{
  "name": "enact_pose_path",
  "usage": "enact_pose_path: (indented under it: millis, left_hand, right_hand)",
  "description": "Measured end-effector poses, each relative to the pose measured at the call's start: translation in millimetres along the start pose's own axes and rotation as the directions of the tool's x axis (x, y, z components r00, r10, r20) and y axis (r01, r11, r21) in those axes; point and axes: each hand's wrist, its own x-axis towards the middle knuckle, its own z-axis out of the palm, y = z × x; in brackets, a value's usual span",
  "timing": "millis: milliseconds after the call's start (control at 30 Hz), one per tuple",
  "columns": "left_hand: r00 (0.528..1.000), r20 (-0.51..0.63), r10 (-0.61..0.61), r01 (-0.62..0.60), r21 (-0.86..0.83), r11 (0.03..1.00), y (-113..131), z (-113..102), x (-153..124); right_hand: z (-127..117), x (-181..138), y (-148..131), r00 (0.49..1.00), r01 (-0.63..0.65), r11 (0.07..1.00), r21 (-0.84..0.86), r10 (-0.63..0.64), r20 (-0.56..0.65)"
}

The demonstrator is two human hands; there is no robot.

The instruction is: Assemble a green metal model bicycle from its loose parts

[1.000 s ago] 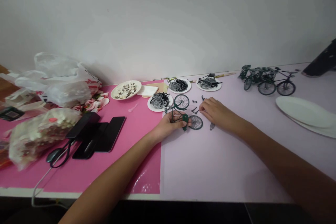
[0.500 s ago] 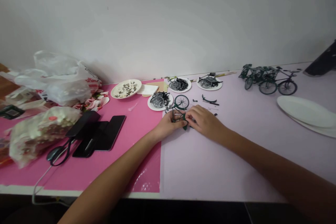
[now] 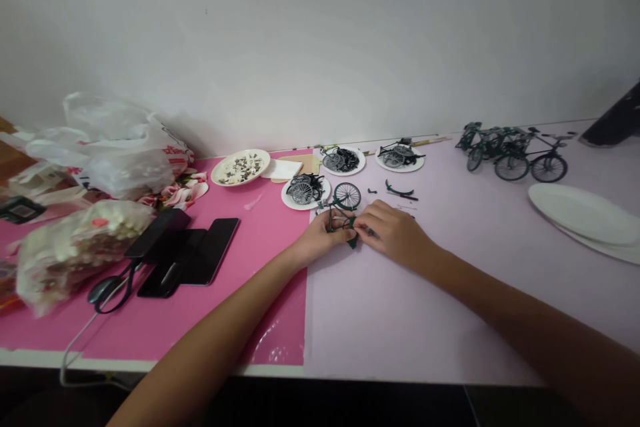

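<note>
My left hand [image 3: 317,241] is closed around a dark green model bicycle frame [image 3: 330,212], holding it low over the lilac sheet. The fingertips of my right hand [image 3: 393,230] pinch the frame's right end, and any small part between them is hidden. Just beyond the frame lies a spoked model wheel [image 3: 347,195]. A curved dark part [image 3: 400,191] and a few tiny pieces rest past my right hand. Beside the wheel, a small plate of wheels [image 3: 304,192] holds more spoked pieces.
Two more plates with black parts, one plate of wheels [image 3: 341,160] among them, stand near the wall. Assembled model bicycles [image 3: 515,153] are at the back right, near stacked white plates [image 3: 583,213]. On the left lie phones [image 3: 213,253], a computer mouse [image 3: 103,290] and plastic bags [image 3: 113,153].
Both hands stay at the bicycle frame with almost the same grip. The fingers of my right hand have shifted very slightly, and the whole view has moved a little.
</note>
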Motion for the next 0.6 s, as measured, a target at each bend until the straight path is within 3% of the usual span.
enact_pose_path:
  millis: [600]
  left_hand:
    - [0.999,-0.021,-0.025,0.024,-0.05,0.998,1.5,-0.2,0.3]
  right_hand:
    - [-1.6,-6.7,7.8,0.998,0.054,0.984,0.168,-0.055,0.0]
